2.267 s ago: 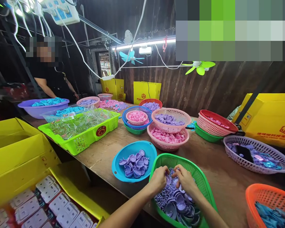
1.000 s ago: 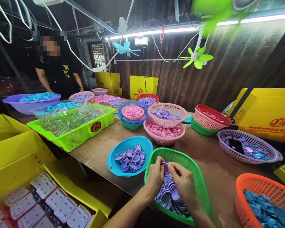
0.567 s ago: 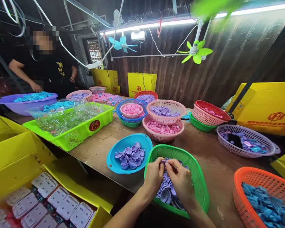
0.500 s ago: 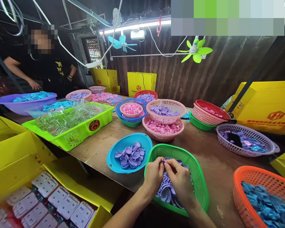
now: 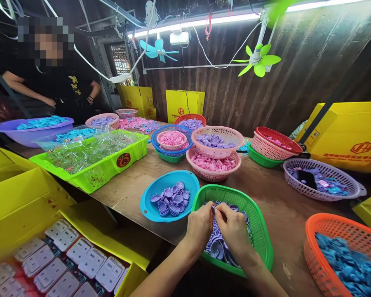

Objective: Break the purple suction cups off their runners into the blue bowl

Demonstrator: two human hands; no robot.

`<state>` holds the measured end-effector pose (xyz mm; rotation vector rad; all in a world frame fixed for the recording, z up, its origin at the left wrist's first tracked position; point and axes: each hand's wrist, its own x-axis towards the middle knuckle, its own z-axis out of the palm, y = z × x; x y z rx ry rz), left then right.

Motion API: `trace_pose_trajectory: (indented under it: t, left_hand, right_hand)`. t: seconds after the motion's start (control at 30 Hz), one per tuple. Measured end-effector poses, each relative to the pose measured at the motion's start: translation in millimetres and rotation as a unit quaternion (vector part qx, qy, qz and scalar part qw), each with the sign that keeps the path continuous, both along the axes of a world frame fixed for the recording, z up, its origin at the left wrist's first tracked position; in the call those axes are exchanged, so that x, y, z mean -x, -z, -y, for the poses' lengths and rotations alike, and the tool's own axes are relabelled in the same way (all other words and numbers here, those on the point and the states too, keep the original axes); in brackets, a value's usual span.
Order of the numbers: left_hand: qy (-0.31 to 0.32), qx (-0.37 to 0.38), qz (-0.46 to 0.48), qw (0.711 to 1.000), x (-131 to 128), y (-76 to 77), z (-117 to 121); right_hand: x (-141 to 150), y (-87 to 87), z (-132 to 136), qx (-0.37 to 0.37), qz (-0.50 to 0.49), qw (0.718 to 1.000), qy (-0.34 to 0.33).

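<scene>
I see the left hand (image 5: 200, 225) and right hand (image 5: 235, 227) pinching a purple piece (image 5: 213, 207) between fingers, best kept low above the green basket (image 5: 264, 235) beneath.

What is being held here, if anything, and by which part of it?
The left hand and right hand pinch a small purple piece above the green basket; it is too covered to tell which part they grip.
</scene>
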<state>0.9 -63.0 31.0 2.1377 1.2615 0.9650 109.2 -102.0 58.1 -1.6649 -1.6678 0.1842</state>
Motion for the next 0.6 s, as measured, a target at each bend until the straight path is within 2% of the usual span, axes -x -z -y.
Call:
trace_pose_trajectory:
  t: [0.17, 0.47, 0.53, 0.6]
  left_hand:
    - [-0.016, 0.013, -0.031, 0.999, 2.5, 6.2, -0.7]
    - [-0.015, 0.016, -0.012, 1.000, 3.9, 8.8, 1.7]
    - [-0.009, 0.008, -0.032, 0.999, 9.2, 7.1, -5.2]
    - [-0.024, 0.000, -0.096, 0.995, 22.2, 3.1, -20.0]
  right_hand:
    - [3.9, -3.8, -1.0, 0.011, 0.049, 0.999, 0.014]
    - [19.5, -3.8, -7.0, 0.002, 0.065, 0.998, 0.028]
    - [15.4, -3.0, -15.6, 0.012, 0.052, 0.999, 0.002]
    - [4.1, 1.9, -28.6, 0.055, 0.023, 0.996, -0.065]
